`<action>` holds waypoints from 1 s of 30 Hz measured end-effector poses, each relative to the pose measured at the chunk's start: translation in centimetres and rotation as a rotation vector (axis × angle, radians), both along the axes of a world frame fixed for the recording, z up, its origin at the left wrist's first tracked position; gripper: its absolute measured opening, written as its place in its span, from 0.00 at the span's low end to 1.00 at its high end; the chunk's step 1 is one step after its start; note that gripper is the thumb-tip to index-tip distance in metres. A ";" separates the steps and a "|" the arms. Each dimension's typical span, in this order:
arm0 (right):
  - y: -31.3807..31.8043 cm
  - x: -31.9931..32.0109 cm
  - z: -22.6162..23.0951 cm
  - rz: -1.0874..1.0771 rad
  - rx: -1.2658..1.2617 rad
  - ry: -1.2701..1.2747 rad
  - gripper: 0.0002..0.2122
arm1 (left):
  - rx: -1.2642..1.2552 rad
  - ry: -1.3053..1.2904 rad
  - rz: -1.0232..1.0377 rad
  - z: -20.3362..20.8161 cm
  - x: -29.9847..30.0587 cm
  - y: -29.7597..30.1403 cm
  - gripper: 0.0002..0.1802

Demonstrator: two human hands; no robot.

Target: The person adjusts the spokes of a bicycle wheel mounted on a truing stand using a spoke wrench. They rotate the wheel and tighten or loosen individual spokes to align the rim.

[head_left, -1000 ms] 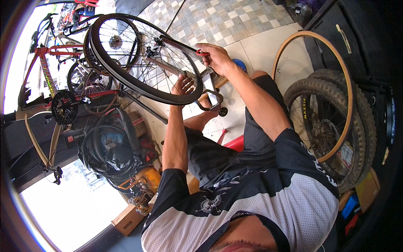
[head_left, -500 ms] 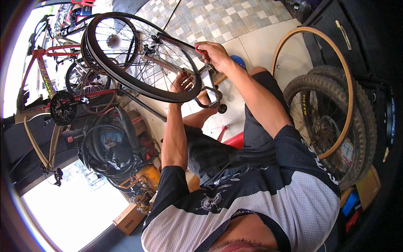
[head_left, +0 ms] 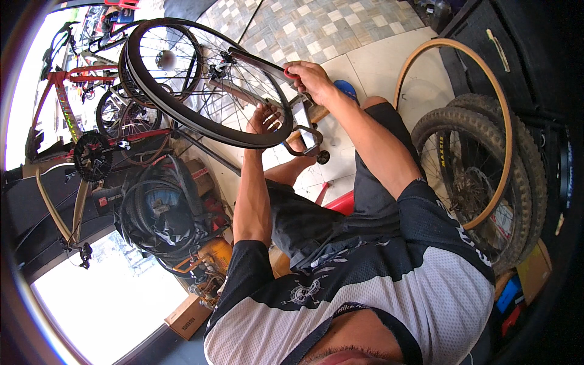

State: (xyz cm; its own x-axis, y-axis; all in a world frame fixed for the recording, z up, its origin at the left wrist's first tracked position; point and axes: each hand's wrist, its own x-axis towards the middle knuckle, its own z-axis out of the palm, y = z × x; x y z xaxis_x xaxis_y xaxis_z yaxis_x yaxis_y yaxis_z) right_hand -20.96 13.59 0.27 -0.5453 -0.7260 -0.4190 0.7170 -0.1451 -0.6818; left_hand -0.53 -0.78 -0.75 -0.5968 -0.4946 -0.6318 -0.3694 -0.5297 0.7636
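A spoked bicycle wheel with a deep black rim (head_left: 188, 123) sits tilted in a metal wheel stand (head_left: 301, 121) in front of me. My left hand (head_left: 263, 120) is at the near right part of the rim, its fingers curled among the spokes; the rim partly covers the palm. Just beyond and to the right, my right hand (head_left: 311, 81) is closed on a small red round tool (head_left: 291, 73), which looks like a spoke wrench. Its fingers are pinched at the end of a black bar of the stand. The tool is mostly hidden by the fingers.
A red bicycle frame (head_left: 64, 100) and other bikes stand at the left. Coiled tyres and a dark bag (head_left: 161, 210) lie nearer. To my right, a tan hoop (head_left: 508, 121) leans on knobby tyres (head_left: 528, 182) beside a black cabinet (head_left: 508, 55). A blue slipper (head_left: 345, 89) lies ahead.
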 end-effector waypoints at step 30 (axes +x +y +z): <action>-0.4 0.1 -0.6 -0.077 -0.065 0.015 0.19 | -0.003 0.050 0.013 0.1 0.1 0.6 0.39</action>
State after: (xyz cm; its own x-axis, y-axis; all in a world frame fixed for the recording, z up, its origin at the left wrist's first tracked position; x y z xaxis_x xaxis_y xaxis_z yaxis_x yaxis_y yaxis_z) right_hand -20.84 13.14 -0.30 -0.6064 -0.7072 -0.3637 0.6917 -0.2434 -0.6799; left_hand -0.45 -0.20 -0.63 -0.6208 -0.5049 -0.5997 -0.3237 -0.5316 0.7827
